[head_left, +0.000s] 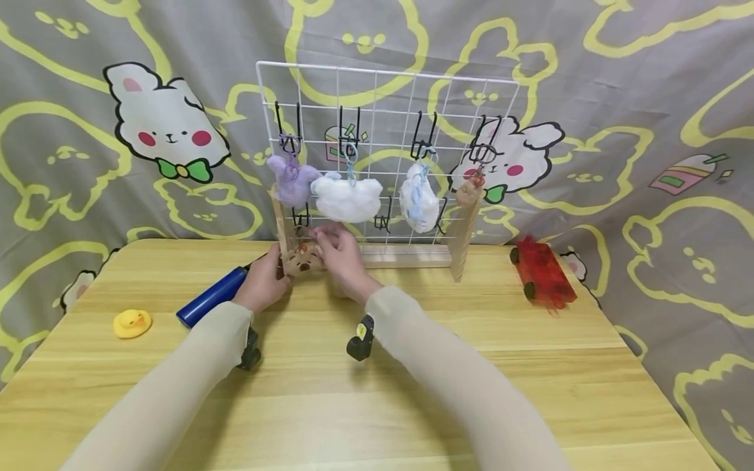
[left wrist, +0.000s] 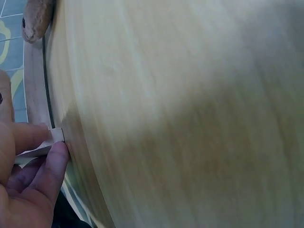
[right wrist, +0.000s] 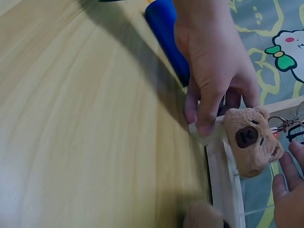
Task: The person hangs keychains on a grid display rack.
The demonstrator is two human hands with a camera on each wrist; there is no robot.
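Observation:
My left hand (head_left: pixel 263 280) grips the front end of the wooden side foot (left wrist: pixel 57 135) of a white wire grid rack (head_left: pixel 389 74). In the right wrist view, a brown plush bear keychain (right wrist: pixel 251 142) hangs at the lower left of the rack, its ring by a black hook (right wrist: pixel 295 134). Beside the bear, my right hand (head_left: pixel 344 258) has its fingers (right wrist: pixel 289 168) extended near the ring and hook, apart from one another. Above hang a purple plush (head_left: pixel 296 185), a white plush (head_left: pixel 349 198), a white-and-blue plush (head_left: pixel 419 203) and a small brown plush (head_left: pixel 469 191).
A blue cylinder (head_left: pixel 212 297) lies left of the rack, by my left hand. Farther left sits a yellow rubber duck (head_left: pixel 132 324). On the right is a red toy car (head_left: pixel 543 273). A patterned grey curtain (head_left: pixel 235 39) stands behind the wooden table (head_left: pixel 318 405).

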